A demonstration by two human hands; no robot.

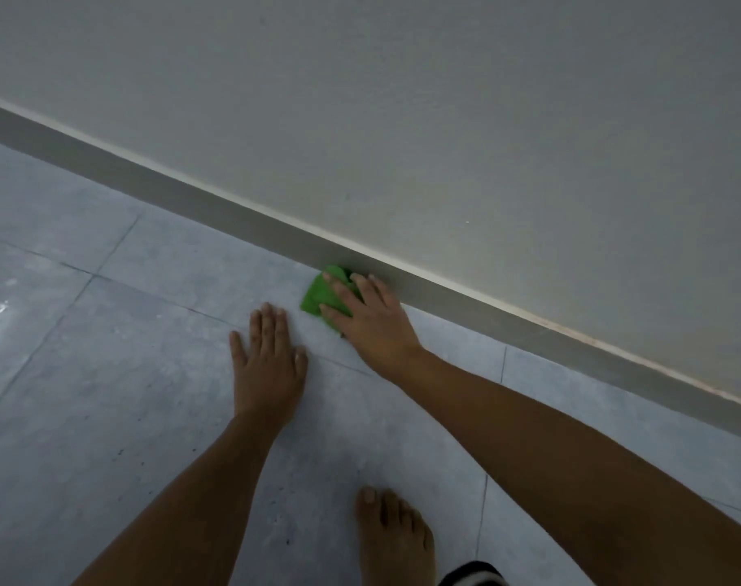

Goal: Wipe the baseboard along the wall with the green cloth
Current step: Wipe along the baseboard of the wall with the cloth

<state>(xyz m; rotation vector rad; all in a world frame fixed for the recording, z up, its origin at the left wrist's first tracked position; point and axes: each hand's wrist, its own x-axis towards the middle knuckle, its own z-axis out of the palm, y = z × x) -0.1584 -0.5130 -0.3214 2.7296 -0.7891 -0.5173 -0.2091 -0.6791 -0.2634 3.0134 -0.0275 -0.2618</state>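
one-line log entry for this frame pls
right hand: presses green cloth at baseboard foot | left hand: flat on floor

No legible txt anywhere.

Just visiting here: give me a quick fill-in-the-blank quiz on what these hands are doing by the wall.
The right hand presses a ____ cloth against the baseboard.
The left hand lies flat on the tiled ____.
A bare ____ shows near the bottom edge.
Missing words: green; floor; foot.
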